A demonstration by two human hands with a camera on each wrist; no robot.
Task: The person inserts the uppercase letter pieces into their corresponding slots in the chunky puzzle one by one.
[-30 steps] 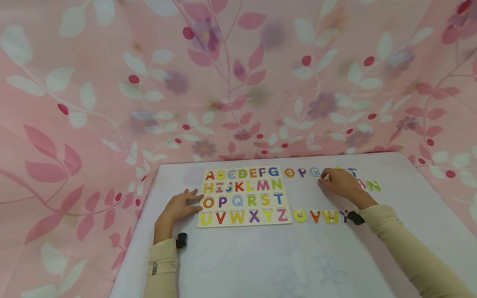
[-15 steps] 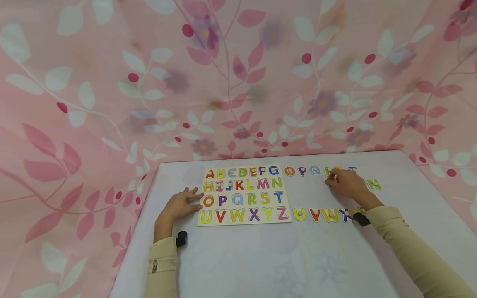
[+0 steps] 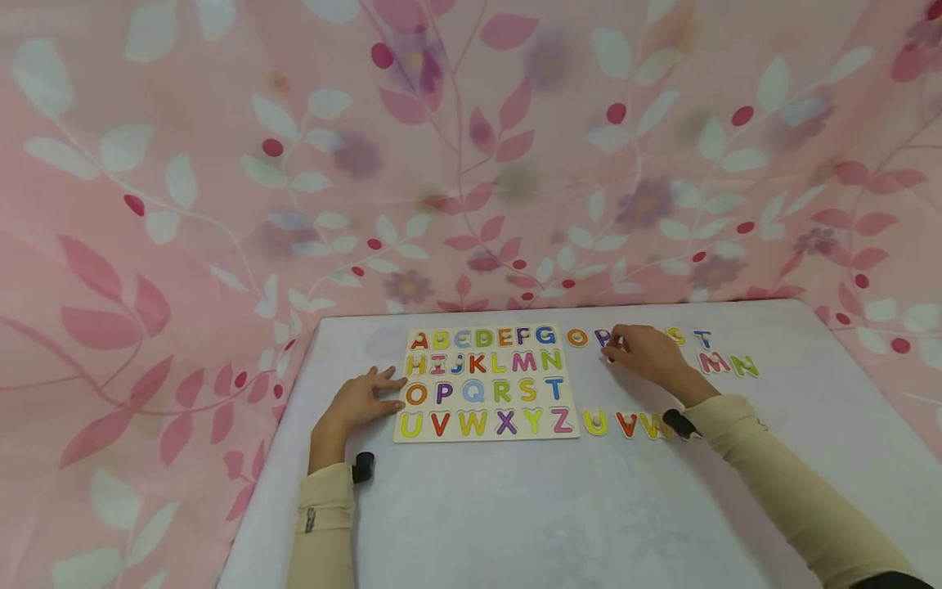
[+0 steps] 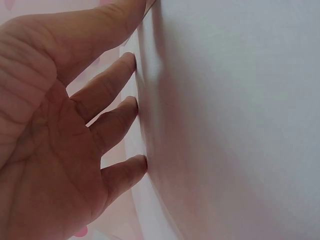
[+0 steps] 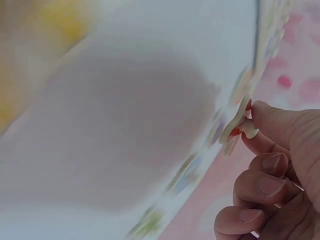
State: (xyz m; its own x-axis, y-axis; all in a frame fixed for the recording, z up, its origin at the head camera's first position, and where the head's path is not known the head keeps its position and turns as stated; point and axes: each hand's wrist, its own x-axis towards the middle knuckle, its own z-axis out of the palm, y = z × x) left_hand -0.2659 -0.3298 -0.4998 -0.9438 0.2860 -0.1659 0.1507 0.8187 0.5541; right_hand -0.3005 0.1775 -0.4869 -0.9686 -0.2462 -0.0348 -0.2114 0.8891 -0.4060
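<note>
My right hand (image 3: 651, 357) hovers over the table to the right of the alphabet board (image 3: 486, 439), above the top row of loose letters. Its thumb and index finger pinch a small red letter piece (image 5: 239, 125), seen nearly edge-on, so which letter it is stays unclear. The other fingers curl toward the palm. Beside the board's left edge rests my left hand (image 3: 356, 406), fingers spread, with thumb and index finger at the edge. In the left wrist view its fingertips (image 4: 131, 106) touch the white surface. Knobbed letters fill the board's top row and the start of the second.
Loose O (image 3: 577, 337), P (image 3: 601, 336), S (image 3: 675, 335) and T (image 3: 702, 339) lie along the back. M (image 3: 712, 362) and N (image 3: 745, 366) lie farther right. U (image 3: 594, 423), V (image 3: 626, 424) and W (image 3: 654, 425) lie nearer me. A pink floral curtain (image 3: 471, 204) hangs behind.
My right hand first shifts slightly right, then moves left with the red piece, toward the board. The loose M shows again, while the X is now covered. My left hand stays at the board's edge.
</note>
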